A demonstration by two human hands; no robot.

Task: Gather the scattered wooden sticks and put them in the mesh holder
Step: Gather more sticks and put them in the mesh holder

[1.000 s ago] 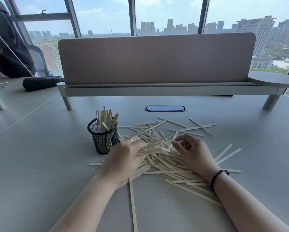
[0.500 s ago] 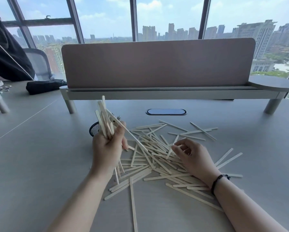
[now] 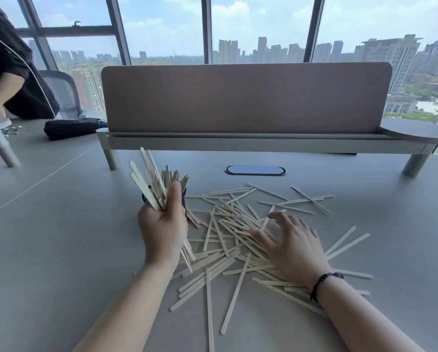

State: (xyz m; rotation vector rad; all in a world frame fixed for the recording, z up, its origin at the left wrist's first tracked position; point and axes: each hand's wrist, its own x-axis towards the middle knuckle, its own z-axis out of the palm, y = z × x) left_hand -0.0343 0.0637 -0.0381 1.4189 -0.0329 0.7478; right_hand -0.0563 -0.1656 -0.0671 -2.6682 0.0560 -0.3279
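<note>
Several pale wooden sticks (image 3: 238, 237) lie scattered in a heap on the grey table. My left hand (image 3: 163, 224) grips a bundle of sticks (image 3: 146, 184), held upright and fanned, right in front of the black mesh holder (image 3: 144, 197). The holder is almost wholly hidden behind that hand; only a bit of its rim and the tips of sticks standing in it show. My right hand (image 3: 292, 246) rests on the heap with fingers spread, a black band on its wrist.
A low shelf with a brown screen (image 3: 245, 97) spans the table's far side. An oval cable port (image 3: 255, 170) sits in the table behind the heap. A dark bag (image 3: 70, 127) lies at back left, near a person in black (image 3: 7, 64).
My left hand lifted a bundle of sticks off the heap and carried it up in front of the holder. My right hand uncurled and spread its fingers over the pile.
</note>
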